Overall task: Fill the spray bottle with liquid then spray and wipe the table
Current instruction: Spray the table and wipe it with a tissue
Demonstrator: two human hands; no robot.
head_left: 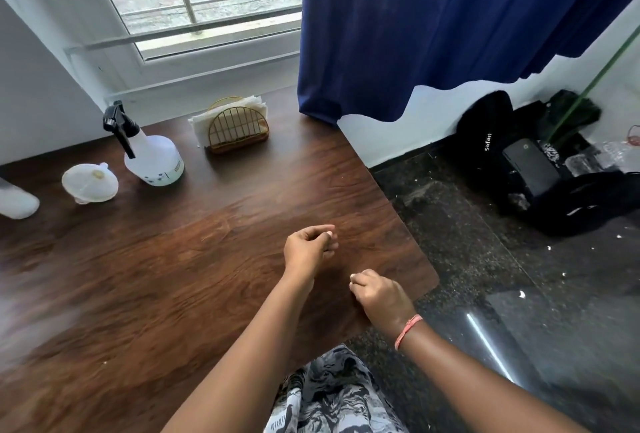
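A translucent white spray bottle (156, 164) with a black trigger head stands upright at the back left of the dark wooden table (207, 259). A white funnel (90, 183) lies on its side just left of it. A white container (15, 202) shows partly at the left edge. A gold wire holder with white paper napkins (237, 126) stands at the back near the window. My left hand (310, 249) hovers over the table's right part, fingers loosely curled, holding nothing. My right hand (379, 294) is by the table's right edge, also loosely curled and empty. Both are far from the bottle.
A blue curtain (433, 24) hangs over the table's back right corner. The table's right edge drops to a dark speckled floor (467, 242), where black bags (540, 169) lie against the wall. A barred window (207, 0) is behind the table.
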